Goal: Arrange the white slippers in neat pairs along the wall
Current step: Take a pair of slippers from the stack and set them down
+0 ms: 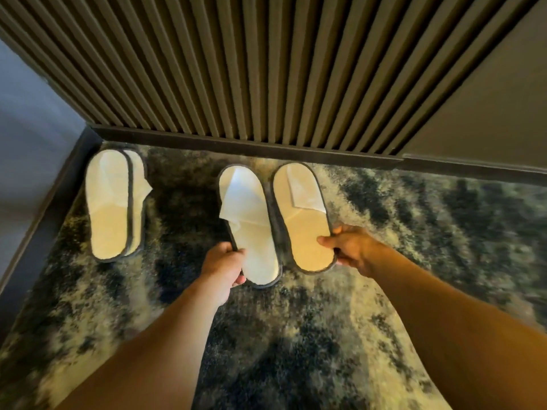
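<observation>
Patterned dark-and-cream carpet [384, 232] runs up to a dark skirting board [236, 145] under a ribbed, slatted wall [236, 69], with a plain grey wall meeting it at the left corner. That's the head view, and it's the only one we have.

Both arms are out. The left hand [222, 266] is closed around the heel edge of the left slipper [248, 220], fingers curled under its dark rim. The right hand [352, 247] pinches the heel of the right slipper [302, 214], thumb on the insole, fingers beneath. The two lie just beside each other, toes pointing at the skirting, close to it but not clearly touching.

The left one sits a touch nearer the person, heel trailing. To finish well, I'd say slide it forward until both heels line up, keep the long edges parallel and level the toes against the skirting before letting go. The left slipper's toe flap is kicked up and may want flattening.

Over in the left corner of the carpet, another pair [115, 202] lies one slipper overlapping the other, so it probably needs separating.

Containers: none in sight, nothing to report there.
</observation>
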